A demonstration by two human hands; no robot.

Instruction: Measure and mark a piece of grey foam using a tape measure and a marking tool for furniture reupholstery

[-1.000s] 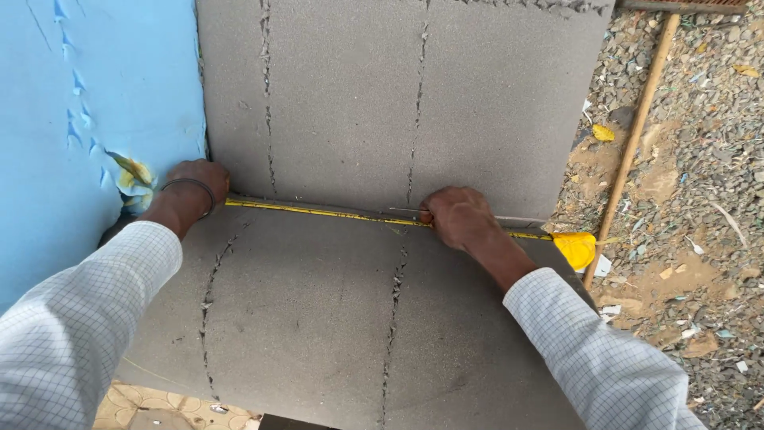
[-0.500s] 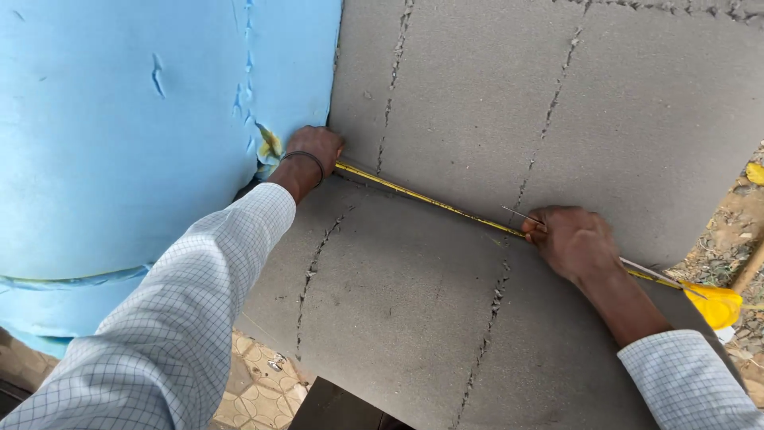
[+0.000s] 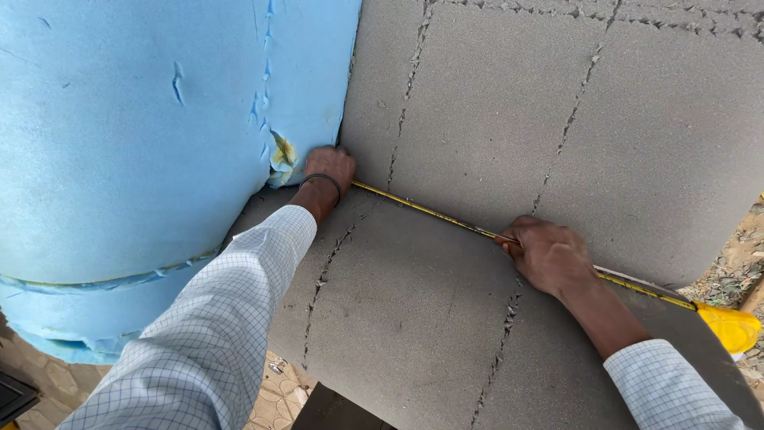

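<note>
A folded sheet of thick grey foam, scored with ragged seams, fills the view, gravel showing at the right edge. The view has swung left since a second ago, while both hands keep the yellow measuring tape stretched along the fold. The left hand pins its end under curled fingers, just beside a bulging blue foam roll. The right hand, fingers closed, presses the tape down midway; its yellow case lies beyond the wrist.
</note>
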